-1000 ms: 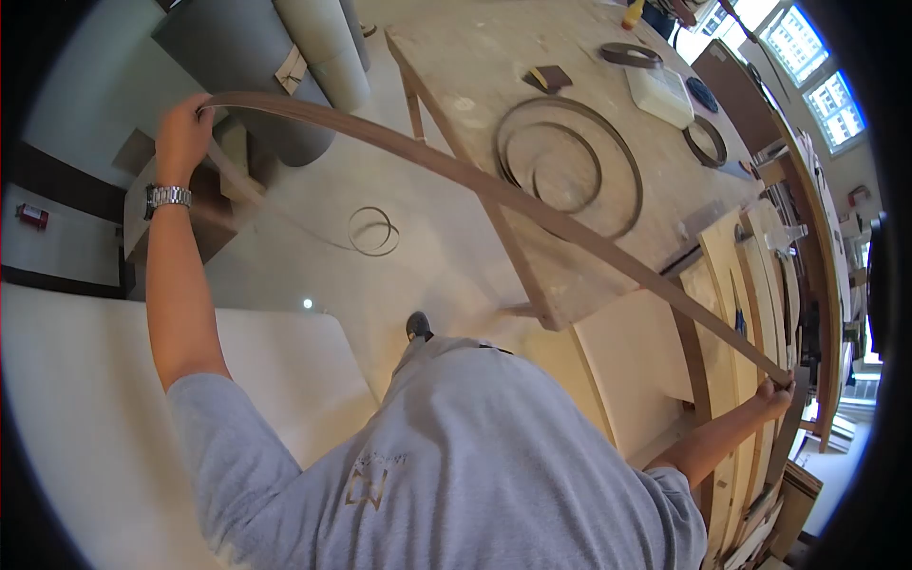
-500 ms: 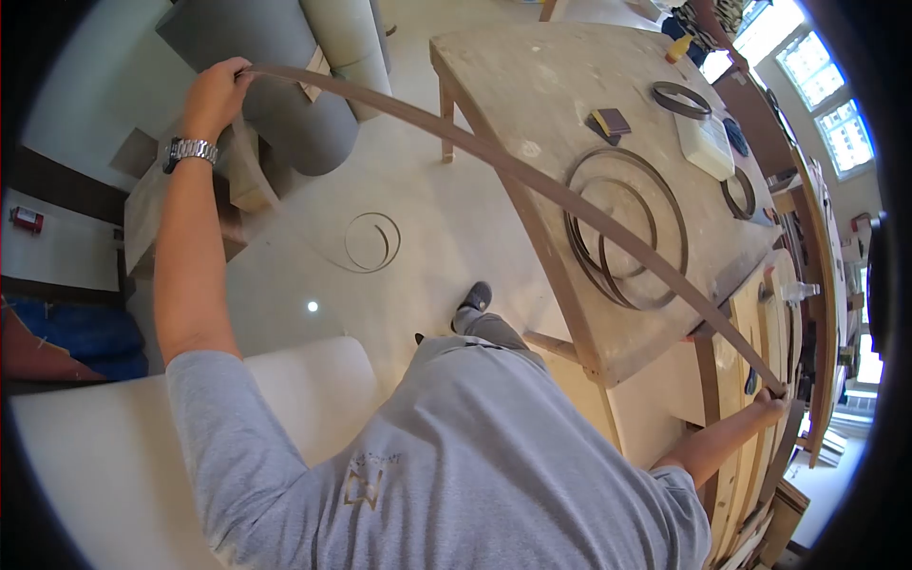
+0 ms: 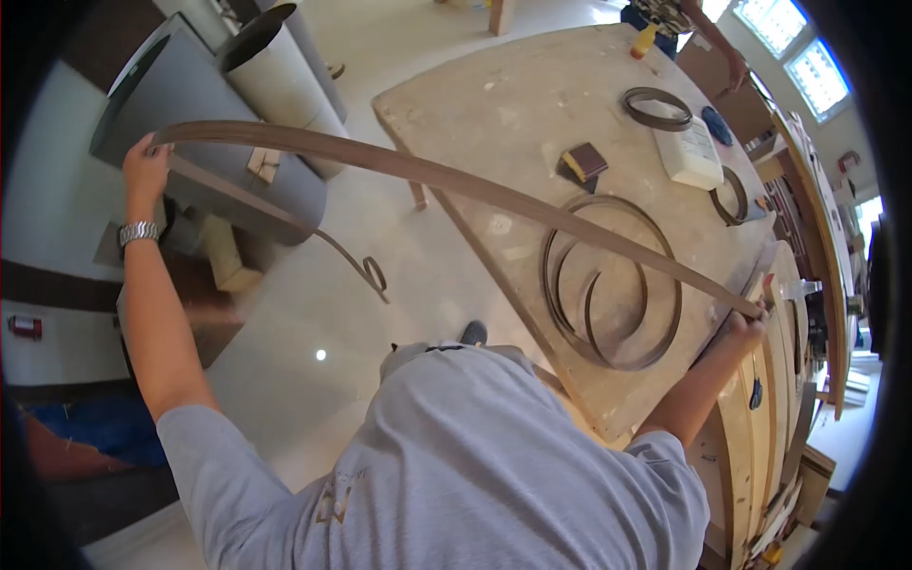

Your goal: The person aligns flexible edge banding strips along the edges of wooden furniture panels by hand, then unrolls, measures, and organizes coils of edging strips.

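A long brown edge-banding strip (image 3: 456, 179) stretches between my two hands, bowed upward and crossing over the worktable. My left hand (image 3: 147, 169), raised at the far left, is closed on the strip. From there a loose length hangs back over the grey roll and ends in a curl (image 3: 377, 275) above the floor. Down at the right, beside the table's edge, my right hand (image 3: 748, 328) pinches the other part of the strip. Beneath the strip, a loose coil of similar banding (image 3: 562, 328) lies on the worktable (image 3: 494, 123).
On the table are a sanding block (image 3: 583, 161), a white jug (image 3: 689, 157), a dark coil (image 3: 655, 122) and a yellow bottle (image 3: 644, 41). Large grey rolls (image 3: 209, 123) stand at left. Wooden boards (image 3: 741, 456) lie at right. Another person's arm (image 3: 717, 38) shows at the back.
My left hand has moved left and lower in view, my right hand slightly up and left. The strip's loose curled end has swung. The view has shifted, showing more of the rolls.
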The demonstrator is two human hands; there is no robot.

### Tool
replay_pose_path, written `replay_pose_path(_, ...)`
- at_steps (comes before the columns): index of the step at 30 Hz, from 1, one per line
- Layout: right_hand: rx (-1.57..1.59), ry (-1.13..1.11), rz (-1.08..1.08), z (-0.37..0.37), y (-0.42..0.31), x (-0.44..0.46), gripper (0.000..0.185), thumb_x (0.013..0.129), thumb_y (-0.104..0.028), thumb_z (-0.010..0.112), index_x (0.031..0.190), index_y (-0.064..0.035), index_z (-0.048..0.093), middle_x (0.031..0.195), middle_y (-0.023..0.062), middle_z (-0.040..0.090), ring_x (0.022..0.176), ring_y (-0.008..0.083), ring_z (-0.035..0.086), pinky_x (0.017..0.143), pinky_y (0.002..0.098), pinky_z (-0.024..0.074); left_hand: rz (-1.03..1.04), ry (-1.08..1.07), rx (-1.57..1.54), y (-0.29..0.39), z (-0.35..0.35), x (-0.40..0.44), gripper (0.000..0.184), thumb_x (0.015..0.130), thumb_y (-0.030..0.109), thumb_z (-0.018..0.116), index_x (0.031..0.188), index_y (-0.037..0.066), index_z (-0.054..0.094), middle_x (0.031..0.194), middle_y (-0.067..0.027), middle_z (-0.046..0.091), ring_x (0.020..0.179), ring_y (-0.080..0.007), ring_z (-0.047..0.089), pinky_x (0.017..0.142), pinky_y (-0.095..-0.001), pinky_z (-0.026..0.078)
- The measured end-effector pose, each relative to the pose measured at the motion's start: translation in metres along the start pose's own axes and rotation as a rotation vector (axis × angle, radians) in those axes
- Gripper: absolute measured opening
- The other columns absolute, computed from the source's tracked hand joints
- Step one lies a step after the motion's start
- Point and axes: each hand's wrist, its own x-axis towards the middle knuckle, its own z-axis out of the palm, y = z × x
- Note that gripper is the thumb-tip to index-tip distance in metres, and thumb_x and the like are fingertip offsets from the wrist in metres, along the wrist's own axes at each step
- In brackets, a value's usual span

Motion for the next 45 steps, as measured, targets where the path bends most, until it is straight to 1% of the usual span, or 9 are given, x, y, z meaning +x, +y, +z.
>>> replay_pose_path(3, 0.012, -0.04, 0.047, 0.05, 0.06, -0.034, 0.015, 0.085, -0.011, 0.053, 0.071, -0.0094, 0.051, 0.063, -0.0013, 0.047, 0.058, 0.0145, 0.05, 0.055, 0.028, 0.0427, 0.002, 0.079, -0.131, -0.018, 0.011, 0.033, 0.022, 0.086, 0.014, 0.057, 0.102, 0.001, 0.063, 0.081, -0.0052, 0.066, 0.073, -0.0144, 0.062, 0.058, -0.0278, 0.049)
replay_pose_path(6, 0.047, -0.494, 0.134, 0.053, 0.11, -0.047, 0.013, 0.083, -0.008, 0.055, 0.072, -0.0141, 0.054, 0.063, -0.0018, 0.054, 0.057, 0.0139, 0.056, 0.055, 0.0287, 0.049, 0.013, -0.01, -0.279, -0.045, 0.026, 0.073, 0.024, 0.085, 0.013, 0.057, 0.103, -0.001, 0.063, 0.087, -0.007, 0.065, 0.076, -0.015, 0.06, 0.061, -0.0276, 0.05)
replay_pose_path(8, 0.048, 0.12, 0.121, 0.096, 0.145, -0.068, 0.016, 0.088, -0.016, 0.056, 0.073, -0.0105, 0.055, 0.065, -0.0003, 0.055, 0.057, 0.0144, 0.055, 0.052, 0.0271, 0.0463, 0.052, -0.019, -0.385, -0.053, 0.039, 0.095, 0.023, 0.085, 0.015, 0.058, 0.101, 0.0, 0.064, 0.091, -0.0058, 0.063, 0.078, -0.0135, 0.058, 0.061, -0.0241, 0.048)
replay_pose_path(12, 0.11, 0.143, 0.038, 0.142, 0.192, -0.125, 0.015, 0.093, -0.019, 0.053, 0.086, -0.0064, 0.057, 0.078, 0.0042, 0.06, 0.069, 0.016, 0.057, 0.064, 0.0284, 0.0491, -0.034, -0.02, -0.423, -0.043, 0.056, 0.135, 0.022, 0.09, 0.022, 0.057, 0.093, 0.001, 0.064, 0.078, -0.0004, 0.058, 0.071, -0.0075, 0.052, 0.055, -0.0229, 0.041)
replay_pose_path(16, 0.094, 0.185, -0.046, 0.182, 0.23, -0.176, 0.014, 0.095, -0.017, 0.05, 0.095, -0.0047, 0.056, 0.088, 0.0071, 0.061, 0.076, 0.0172, 0.057, 0.07, 0.0298, 0.0489, 0.17, -0.026, -0.447, -0.059, 0.079, 0.217, 0.026, 0.092, 0.024, 0.056, 0.094, -0.002, 0.063, 0.08, -0.0036, 0.06, 0.072, -0.0091, 0.053, 0.062, -0.0227, 0.043)
replay_pose_path(25, 0.098, 0.242, -0.09, 0.241, 0.293, -0.284, 0.02, 0.095, -0.019, 0.049, 0.103, -0.0034, 0.059, 0.089, 0.0065, 0.063, 0.073, 0.0177, 0.058, 0.064, 0.028, 0.049, 0.432, -0.004, -0.665, 0.012, 0.107, 0.361, 0.027, 0.093, 0.027, 0.056, 0.092, 0.001, 0.063, 0.079, -0.0014, 0.06, 0.073, -0.0076, 0.054, 0.064, -0.0223, 0.045)
replay_pose_path(34, 0.229, 0.413, -0.234, 0.241, 0.366, -0.283, 0.016, 0.094, -0.02, 0.051, 0.098, -0.0084, 0.062, 0.086, 0.0011, 0.065, 0.075, 0.0166, 0.059, 0.071, 0.0313, 0.0487, 0.409, -0.086, -0.926, 0.102, 0.199, 0.5, 0.023, 0.093, 0.025, 0.057, 0.094, 0.003, 0.063, 0.084, -0.0005, 0.06, 0.076, -0.0063, 0.056, 0.062, -0.0192, 0.045)
replay_pose_path(38, 0.254, 0.247, -0.096, 0.283, 0.449, -0.269, 0.016, 0.092, -0.02, 0.055, 0.086, -0.0074, 0.063, 0.078, 0.0018, 0.065, 0.07, 0.0165, 0.061, 0.065, 0.0297, 0.0503, 0.508, -0.154, -0.738, 0.119, 0.237, 0.59, 0.025, 0.093, 0.026, 0.057, 0.101, 0.004, 0.064, 0.087, -0.0027, 0.061, 0.081, -0.008, 0.058, 0.066, -0.0194, 0.047)
replay_pose_path(45, 0.213, 0.229, 0.05, 0.374, 0.565, -0.279, 0.013, 0.093, -0.02, 0.054, 0.088, -0.0081, 0.058, 0.078, 0.0034, 0.061, 0.07, 0.0174, 0.061, 0.06, 0.0292, 0.0515, 0.525, -0.209, -1.075, 0.146, 0.316, 0.736, 0.025, 0.094, 0.025, 0.056, 0.102, 0.003, 0.064, 0.083, -0.0011, 0.06, 0.079, -0.0083, 0.058, 0.068, -0.0212, 0.05)
